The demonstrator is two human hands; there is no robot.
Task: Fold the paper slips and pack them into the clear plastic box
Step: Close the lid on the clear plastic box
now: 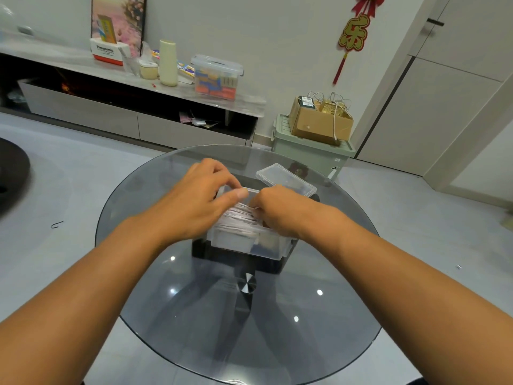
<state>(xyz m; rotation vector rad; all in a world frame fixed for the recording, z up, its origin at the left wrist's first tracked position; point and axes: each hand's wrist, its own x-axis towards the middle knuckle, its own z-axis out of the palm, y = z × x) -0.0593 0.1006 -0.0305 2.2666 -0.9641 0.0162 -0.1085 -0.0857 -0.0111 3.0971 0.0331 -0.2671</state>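
Clear plastic box [244,241] packed with paper slips [240,216] on a glass table [194,315].
Left hand [194,201] and right hand [274,211], fingers curled, pinch the slips; lid [286,179] stands open behind.

Single head view, looking forward-down, close over round glass table [155,301].

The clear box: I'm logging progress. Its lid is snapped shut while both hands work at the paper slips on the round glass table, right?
Not quite. The head view shows the clear box with its lid open, tilted back behind it. Both hands, left and right, do work at the paper slips on the round glass table.
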